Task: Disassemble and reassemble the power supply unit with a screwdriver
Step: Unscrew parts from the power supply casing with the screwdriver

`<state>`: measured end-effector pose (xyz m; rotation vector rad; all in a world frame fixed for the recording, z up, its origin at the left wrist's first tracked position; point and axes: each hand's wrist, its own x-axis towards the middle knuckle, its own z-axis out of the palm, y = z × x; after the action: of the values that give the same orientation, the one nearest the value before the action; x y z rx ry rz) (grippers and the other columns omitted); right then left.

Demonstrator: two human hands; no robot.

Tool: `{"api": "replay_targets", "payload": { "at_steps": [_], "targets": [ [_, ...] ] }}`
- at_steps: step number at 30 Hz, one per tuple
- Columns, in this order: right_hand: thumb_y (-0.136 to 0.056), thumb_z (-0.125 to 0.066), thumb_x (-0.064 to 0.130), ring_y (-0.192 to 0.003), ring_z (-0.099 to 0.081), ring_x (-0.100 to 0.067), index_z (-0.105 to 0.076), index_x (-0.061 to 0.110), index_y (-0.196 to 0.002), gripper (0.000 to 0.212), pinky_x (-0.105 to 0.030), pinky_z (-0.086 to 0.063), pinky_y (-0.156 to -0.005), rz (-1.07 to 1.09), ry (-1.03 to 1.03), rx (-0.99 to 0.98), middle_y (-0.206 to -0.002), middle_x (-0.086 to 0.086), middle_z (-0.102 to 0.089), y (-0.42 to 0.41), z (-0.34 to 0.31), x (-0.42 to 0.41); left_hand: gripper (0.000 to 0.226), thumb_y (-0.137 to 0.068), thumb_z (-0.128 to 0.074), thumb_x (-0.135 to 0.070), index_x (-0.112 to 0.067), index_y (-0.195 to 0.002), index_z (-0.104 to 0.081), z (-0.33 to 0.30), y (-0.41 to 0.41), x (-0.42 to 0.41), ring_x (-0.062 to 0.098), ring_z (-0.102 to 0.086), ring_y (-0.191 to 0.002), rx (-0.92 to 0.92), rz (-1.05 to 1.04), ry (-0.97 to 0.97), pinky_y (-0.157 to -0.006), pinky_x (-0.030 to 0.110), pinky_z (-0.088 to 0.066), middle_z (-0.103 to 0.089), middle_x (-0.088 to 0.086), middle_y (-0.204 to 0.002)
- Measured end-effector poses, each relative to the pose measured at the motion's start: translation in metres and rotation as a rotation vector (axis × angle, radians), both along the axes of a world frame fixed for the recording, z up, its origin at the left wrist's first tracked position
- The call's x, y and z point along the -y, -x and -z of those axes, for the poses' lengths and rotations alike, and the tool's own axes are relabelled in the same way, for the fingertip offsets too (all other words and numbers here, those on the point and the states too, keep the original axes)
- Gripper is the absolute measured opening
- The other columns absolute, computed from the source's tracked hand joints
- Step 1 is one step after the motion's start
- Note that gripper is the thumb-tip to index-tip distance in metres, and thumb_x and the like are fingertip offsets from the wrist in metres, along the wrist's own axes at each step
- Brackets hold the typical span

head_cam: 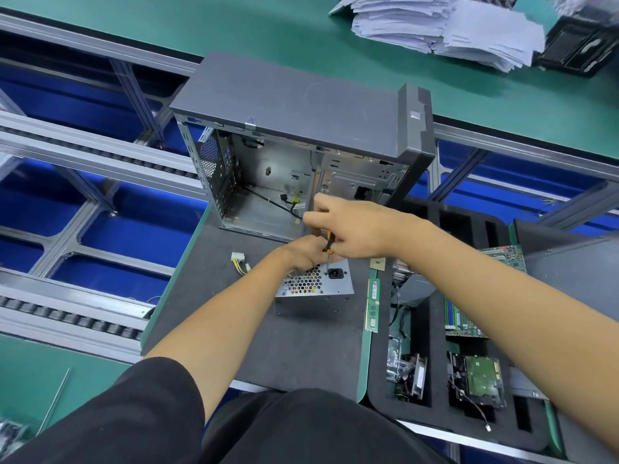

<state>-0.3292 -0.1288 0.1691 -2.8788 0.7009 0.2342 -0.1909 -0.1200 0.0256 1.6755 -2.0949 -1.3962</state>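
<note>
A silver power supply unit [313, 287] with a honeycomb grille and a black socket stands on the dark grey mat [268, 336], in front of an open, empty computer case [294, 145]. My left hand [301, 252] rests on the unit's top and steadies it. My right hand [348, 226] grips an orange and black screwdriver [329, 244] held upright, its tip touching the unit's face just left of the socket. The unit's white connector with yellow wires [238, 261] lies on the mat to the left.
A RAM stick [372, 304] and a CPU chip [377, 263] lie right of the unit. A black foam tray [435, 380] holds a hard drive [482, 380], boards and a cooler. Paper stacks [442, 25] sit far back. Roller conveyor rails [67, 316] run on the left.
</note>
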Motion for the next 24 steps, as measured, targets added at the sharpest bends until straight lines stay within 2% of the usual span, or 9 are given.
{"api": "replay_targets", "payload": {
  "at_steps": [3,6,7,11,16,19,21,23,24],
  "targets": [
    [-0.079,-0.055,0.005,-0.085,-0.045,-0.015,-0.044,0.026,-0.1,0.033,-0.033,-0.038,-0.058,0.039,-0.121,0.041,-0.09,0.01,-0.046,-0.003,-0.0009,-0.0027,0.025,-0.101,-0.057,-0.037,-0.013,-0.093,-0.054,-0.0011,-0.0017,-0.0014,0.025,-0.05,-0.083,-0.003,-0.003,-0.003,-0.064,0.022,-0.044,-0.056,0.006,-0.084],
    [-0.086,-0.058,0.022,-0.069,-0.047,-0.02,-0.043,0.025,-0.104,0.024,-0.032,-0.028,-0.05,-0.007,0.155,-0.021,-0.077,0.009,-0.044,-0.0027,0.001,0.0019,0.051,-0.099,-0.059,-0.05,-0.004,-0.121,-0.062,-0.0019,-0.0002,-0.0004,0.03,-0.061,-0.104,-0.035,-0.018,-0.014,-0.092,0.035,-0.053,-0.067,0.014,-0.115],
    [-0.086,-0.057,0.022,-0.067,-0.044,-0.018,-0.044,0.025,-0.103,0.021,-0.032,-0.026,-0.05,-0.015,0.169,-0.022,-0.08,0.009,-0.041,-0.0021,0.0018,0.0034,0.054,-0.099,-0.058,-0.051,-0.003,-0.124,-0.06,-0.0022,0.0001,-0.0003,0.029,-0.061,-0.105,-0.024,-0.015,-0.017,-0.091,0.037,-0.053,-0.066,0.014,-0.118],
    [-0.075,-0.05,-0.002,-0.087,-0.042,-0.012,-0.043,0.027,-0.098,0.038,-0.035,-0.041,-0.058,0.075,-0.198,0.06,-0.092,0.007,-0.048,-0.0033,0.0011,-0.0003,0.038,-0.1,-0.06,-0.043,-0.006,-0.105,-0.053,0.0038,0.0006,0.0009,0.021,-0.049,-0.071,-0.034,-0.037,0.002,-0.054,0.021,-0.044,-0.054,0.008,-0.082],
    [-0.088,-0.058,0.018,-0.068,-0.05,-0.022,-0.038,0.025,-0.102,0.025,-0.04,-0.042,-0.053,0.007,0.059,-0.021,-0.075,0.004,-0.048,-0.0045,0.0014,0.0036,0.049,-0.1,-0.058,-0.049,-0.01,-0.129,-0.062,-0.0012,0.0006,-0.0016,0.026,-0.056,-0.112,-0.092,-0.027,-0.02,-0.097,0.039,-0.047,-0.064,0.01,-0.123],
    [-0.082,-0.06,0.014,-0.081,-0.044,-0.016,-0.046,0.026,-0.107,0.031,-0.038,-0.044,-0.057,0.007,-0.067,0.0,-0.099,0.003,-0.04,-0.0043,0.0013,-0.0005,0.023,-0.103,-0.052,-0.031,-0.008,-0.11,-0.054,0.0043,0.0011,0.0032,0.024,-0.051,-0.101,0.021,0.015,-0.009,-0.085,0.036,-0.046,-0.056,0.013,-0.108],
    [-0.074,-0.061,0.002,-0.089,-0.045,-0.018,-0.045,0.026,-0.106,0.043,-0.038,-0.044,-0.058,0.05,-0.233,0.035,-0.1,0.003,-0.043,-0.0053,-0.0032,-0.0033,0.009,-0.103,-0.049,-0.02,-0.012,-0.102,-0.048,0.0057,0.0014,0.0036,0.023,-0.046,-0.091,0.041,0.011,0.025,-0.071,0.018,-0.04,-0.05,0.009,-0.089],
    [-0.076,-0.059,0.0,-0.087,-0.052,-0.02,-0.041,0.026,-0.105,0.042,-0.04,-0.046,-0.059,0.059,-0.229,0.003,-0.089,0.005,-0.053,-0.006,-0.0052,-0.0015,0.02,-0.103,-0.055,-0.026,-0.007,-0.101,-0.051,0.003,-0.0008,0.0009,0.022,-0.049,-0.083,-0.01,0.0,0.023,-0.058,0.006,-0.036,-0.053,0.004,-0.084],
    [-0.081,-0.06,0.006,-0.081,-0.055,-0.022,-0.038,0.027,-0.105,0.039,-0.04,-0.044,-0.057,0.043,-0.142,-0.019,-0.083,0.004,-0.055,-0.0066,-0.005,0.0001,0.033,-0.102,-0.058,-0.036,-0.003,-0.106,-0.055,0.0023,-0.0016,0.0003,0.022,-0.054,-0.085,-0.055,-0.008,0.003,-0.065,0.007,-0.043,-0.06,0.008,-0.092]
  ]
}}
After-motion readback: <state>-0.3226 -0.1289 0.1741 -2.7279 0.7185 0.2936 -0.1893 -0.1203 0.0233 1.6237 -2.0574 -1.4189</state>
